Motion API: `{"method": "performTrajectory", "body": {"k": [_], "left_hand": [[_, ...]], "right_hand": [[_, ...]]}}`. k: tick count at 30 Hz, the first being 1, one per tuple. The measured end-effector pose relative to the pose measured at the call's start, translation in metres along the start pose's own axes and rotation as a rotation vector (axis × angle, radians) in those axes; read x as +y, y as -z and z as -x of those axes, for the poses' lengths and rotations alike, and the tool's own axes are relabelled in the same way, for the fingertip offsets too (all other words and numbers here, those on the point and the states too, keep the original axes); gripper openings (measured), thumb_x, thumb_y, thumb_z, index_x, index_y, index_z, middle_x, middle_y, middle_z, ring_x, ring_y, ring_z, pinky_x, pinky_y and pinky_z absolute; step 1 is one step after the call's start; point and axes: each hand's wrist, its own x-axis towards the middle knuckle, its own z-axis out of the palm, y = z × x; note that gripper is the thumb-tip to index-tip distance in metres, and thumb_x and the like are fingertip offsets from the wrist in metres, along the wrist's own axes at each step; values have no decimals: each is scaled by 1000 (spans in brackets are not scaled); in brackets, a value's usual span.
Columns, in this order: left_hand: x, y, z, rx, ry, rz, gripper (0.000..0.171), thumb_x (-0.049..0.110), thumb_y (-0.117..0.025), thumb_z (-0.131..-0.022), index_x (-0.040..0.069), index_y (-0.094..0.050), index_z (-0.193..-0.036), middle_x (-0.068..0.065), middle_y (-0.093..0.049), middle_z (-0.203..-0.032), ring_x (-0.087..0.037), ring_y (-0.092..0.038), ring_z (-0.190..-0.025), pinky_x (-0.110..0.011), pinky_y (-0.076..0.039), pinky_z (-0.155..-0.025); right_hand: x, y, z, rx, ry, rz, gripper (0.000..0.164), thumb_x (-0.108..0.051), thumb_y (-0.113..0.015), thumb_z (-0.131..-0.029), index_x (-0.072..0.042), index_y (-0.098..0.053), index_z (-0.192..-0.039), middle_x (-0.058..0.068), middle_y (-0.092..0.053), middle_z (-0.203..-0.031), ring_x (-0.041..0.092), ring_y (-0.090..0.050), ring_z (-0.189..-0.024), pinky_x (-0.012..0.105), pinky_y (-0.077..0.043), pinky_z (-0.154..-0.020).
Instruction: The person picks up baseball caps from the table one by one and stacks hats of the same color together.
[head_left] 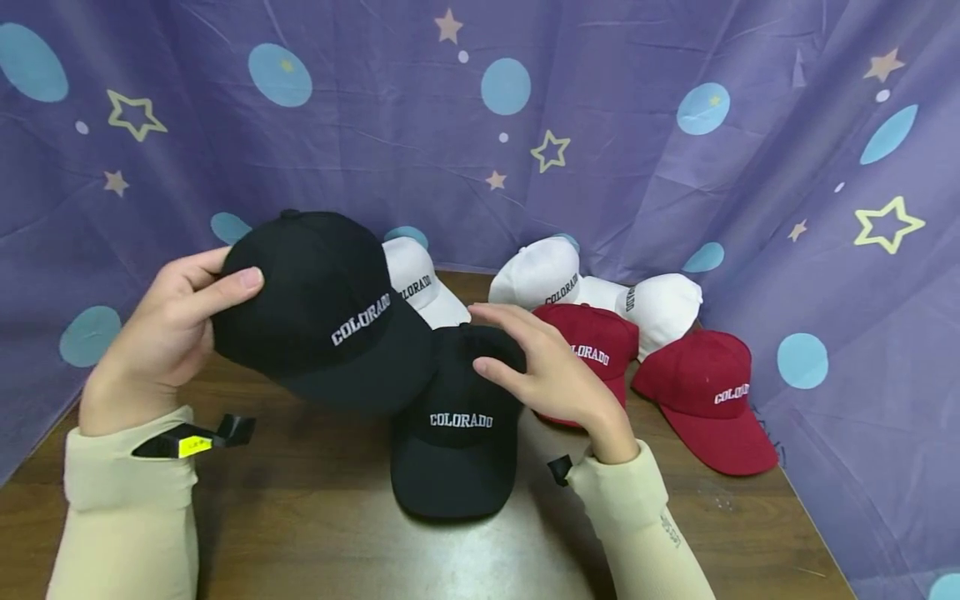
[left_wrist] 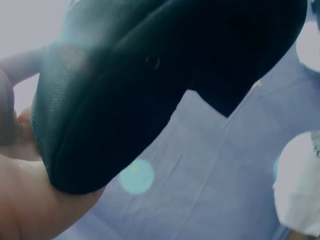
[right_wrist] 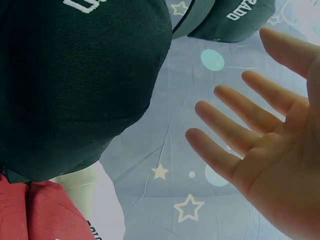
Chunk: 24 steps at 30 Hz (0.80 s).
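Left hand is gripping the raised black cap by its back edge, right hand is hovering with fingers spread, holding nothing, over the second black cap on the table (seemingly stacking them, so line up the brims first).

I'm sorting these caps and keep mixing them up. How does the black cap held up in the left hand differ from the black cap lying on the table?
The held black cotton cap is lifted off the wooden table, gripped at its back by the left hand; the lying black cotton cap rests flat under the open right hand. The held cap's lettering slants and its brim points right; the lying cap's reads level, brim toward the person. Both are black with white COLORADO lettering.
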Motion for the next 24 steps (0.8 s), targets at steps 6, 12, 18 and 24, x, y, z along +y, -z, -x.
{"method": "performTrajectory", "body": {"k": [6, 12, 18, 24], "left_hand": [[-6, -20, -4, -191, 38, -21, 37, -13, -43, -104, -4, -71, -128, -11, -76, -119, -21, -77, -97, -34, -64, -81], [-9, -31, -6, -344, 73, -15, 42, -12, -39, -104, 3, -72, -127, -3, -77, -117, -16, -76, -96, -34, -63, -81], [-18, -45, -7, -473, 109, -1, 40, -12, -40, -102, 5, -73, -118, -1, -75, -108, -14, -72, -96, -33, -62, -79], [-32, -63, -10, -572, 161, 26, 38, -10, -47, -101, 7, -74, -122, -1, -76, -112, -16, -72, -103, -35, -62, -85]], "right_hand": [[2, 2, 0, 37, 0, 10, 61, -29, -76, -100, -16, -53, -155, -2, -56, -153, 15, -53, -140, 42, -42, -118], [3, 2, -1, 56, 3, -35, 64, -27, -76, -99, -16, -51, -157, 0, -56, -153, 19, -57, -137, 42, -45, -116], [1, 3, -1, 31, -13, -125, 65, -26, -75, -100, -20, -48, -159, -4, -54, -154, 16, -58, -137, 44, -45, -117], [5, 5, 1, -52, -23, -339, 59, -30, -72, -102, -17, -52, -156, -2, -62, -146, 17, -62, -132, 45, -48, -114]]}}
